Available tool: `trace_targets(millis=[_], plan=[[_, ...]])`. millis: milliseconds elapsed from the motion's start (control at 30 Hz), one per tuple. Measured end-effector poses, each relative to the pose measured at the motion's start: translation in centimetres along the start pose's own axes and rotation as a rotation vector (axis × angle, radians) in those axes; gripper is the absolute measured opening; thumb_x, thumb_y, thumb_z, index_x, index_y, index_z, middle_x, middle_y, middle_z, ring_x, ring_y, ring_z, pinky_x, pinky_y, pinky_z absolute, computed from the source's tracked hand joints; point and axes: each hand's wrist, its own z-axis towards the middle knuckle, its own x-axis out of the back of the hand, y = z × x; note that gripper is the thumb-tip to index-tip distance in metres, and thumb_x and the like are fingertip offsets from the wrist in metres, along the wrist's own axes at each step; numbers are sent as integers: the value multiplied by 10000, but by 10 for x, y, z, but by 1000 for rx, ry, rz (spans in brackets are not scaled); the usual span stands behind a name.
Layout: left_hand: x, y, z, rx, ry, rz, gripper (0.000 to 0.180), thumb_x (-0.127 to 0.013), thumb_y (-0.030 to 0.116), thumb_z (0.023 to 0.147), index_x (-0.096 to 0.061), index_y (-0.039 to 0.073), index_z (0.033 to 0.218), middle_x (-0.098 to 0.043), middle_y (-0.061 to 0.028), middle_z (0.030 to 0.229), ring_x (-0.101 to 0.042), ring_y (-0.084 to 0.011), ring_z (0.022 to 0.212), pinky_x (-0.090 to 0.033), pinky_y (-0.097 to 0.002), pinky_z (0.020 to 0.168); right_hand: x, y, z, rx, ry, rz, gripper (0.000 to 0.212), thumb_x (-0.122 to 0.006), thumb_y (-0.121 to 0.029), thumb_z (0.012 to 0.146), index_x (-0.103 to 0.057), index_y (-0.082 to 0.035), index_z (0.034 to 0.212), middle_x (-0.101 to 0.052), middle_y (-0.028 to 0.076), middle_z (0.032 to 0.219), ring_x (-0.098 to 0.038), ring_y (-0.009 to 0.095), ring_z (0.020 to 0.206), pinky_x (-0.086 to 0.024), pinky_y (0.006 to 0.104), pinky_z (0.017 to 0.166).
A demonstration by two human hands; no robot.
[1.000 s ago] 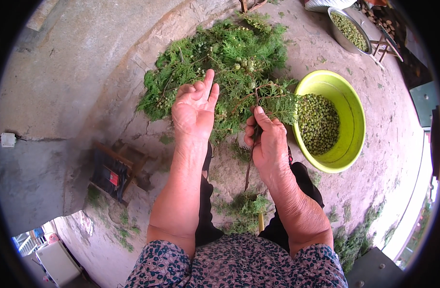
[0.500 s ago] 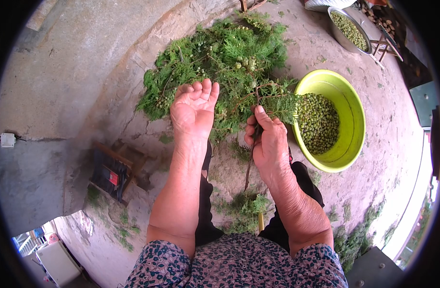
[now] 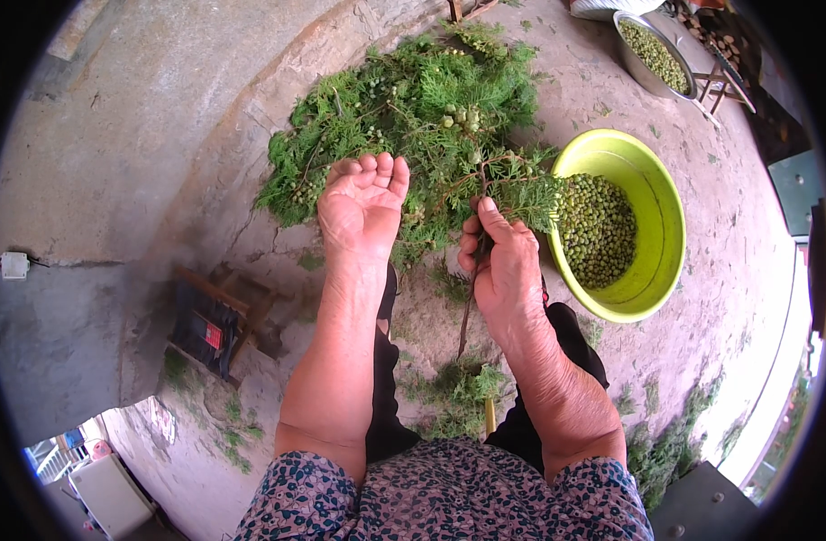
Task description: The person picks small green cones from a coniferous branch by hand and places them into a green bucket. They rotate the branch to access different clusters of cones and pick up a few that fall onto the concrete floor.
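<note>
Pinched between the thumb and fingers of my right hand [image 3: 505, 261] is a leafy conifer branch [image 3: 485, 171]. Its bare brown stem [image 3: 465, 316] hangs below the hand, and its green sprays reach toward the bucket's rim. My left hand [image 3: 362, 206] is palm up with its fingers loosely curled and nothing visible in it. Beyond both hands lies a heap of conifer cuttings [image 3: 359, 117] bearing round green cones [image 3: 461, 117]. To the right stands a lime-yellow bucket [image 3: 658, 216], partly filled with small green cones [image 3: 598, 236].
A metal basin [image 3: 643, 79] of green cones sits at the far right beside a small folding stool [image 3: 721, 90]. At left stands a low wooden stool [image 3: 216, 316]. Loose sprigs [image 3: 463, 388] lie between my legs, with more cuttings [image 3: 670, 451] at lower right.
My left hand has shifted very slightly down and left. The right hand keeps its grip on the branch with hardly any movement.
</note>
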Motion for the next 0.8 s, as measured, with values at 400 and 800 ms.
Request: trace_targets(millis=[400, 800], plan=[[-4, -4, -1, 20, 28, 6, 183, -420, -137, 645, -483, 35, 637, -541, -86, 703, -530, -237, 725, -454, -335, 630, -1, -6, 0, 23, -55, -44, 191, -582, -203, 848, -557, -18, 887, -505, 23, 684, -451, 109, 541, -341, 238, 444], [2, -7, -1, 28, -33, 55, 174, -414, -121, 669, -473, 36, 713, -528, -97, 727, -534, -251, 747, -459, -338, 657, -3, -10, 1, -44, -149, 52, 109, -573, -28, 747, -542, -3, 849, -466, 29, 581, -429, 121, 457, -306, 247, 390]])
